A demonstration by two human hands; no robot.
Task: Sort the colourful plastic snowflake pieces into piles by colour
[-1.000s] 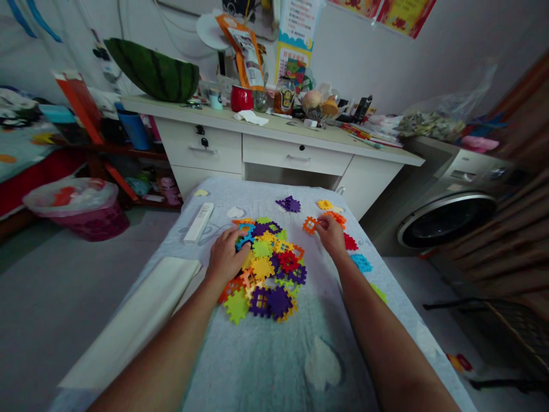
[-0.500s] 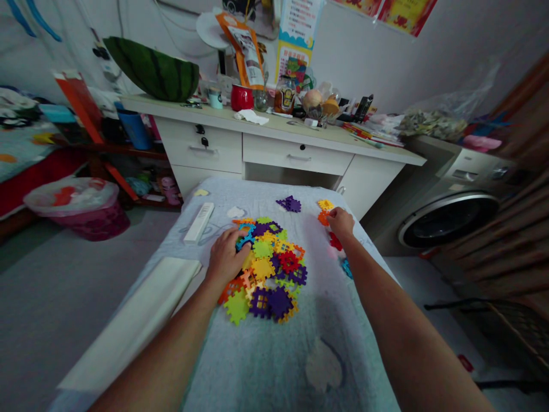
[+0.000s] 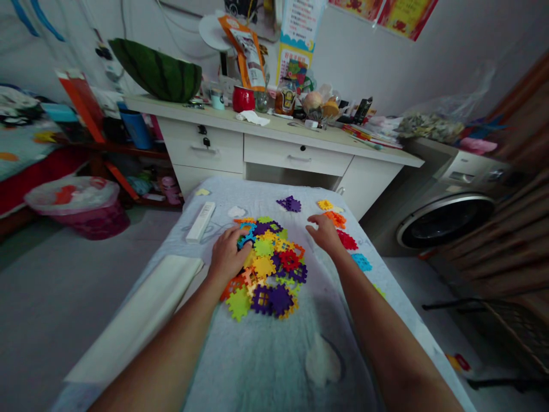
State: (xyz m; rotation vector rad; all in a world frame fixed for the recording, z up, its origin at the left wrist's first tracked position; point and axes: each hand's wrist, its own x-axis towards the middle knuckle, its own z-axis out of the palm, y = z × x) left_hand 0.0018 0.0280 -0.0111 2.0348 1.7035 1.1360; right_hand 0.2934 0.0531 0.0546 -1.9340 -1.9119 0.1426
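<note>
Open cloth [image 3: 319, 292] between tile pile [image 3: 263, 266] and right forearm [image 3: 369, 312], white box [image 3: 201, 222] obstructing pile's left

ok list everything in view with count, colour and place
Table: one, pale blue cover, centre
Tile pile: one, multicoloured, table's middle
Purple tiles: two or more, purple, table's far side
Tile clusters: five, one colour each, table's right side
Box: one, white, table's left side
Desk: one, white, beyond table
Watermelon piece: one, green, desk's left end
Pouch: one, orange, above desk
Washer: one, silver, right
Bin: one, pink, left
Posters: several, mixed, wall
Smaller items: many, mixed, desk
Left hand: one, bare, on pile
Right hand: one, bare, beside orange tiles
</note>
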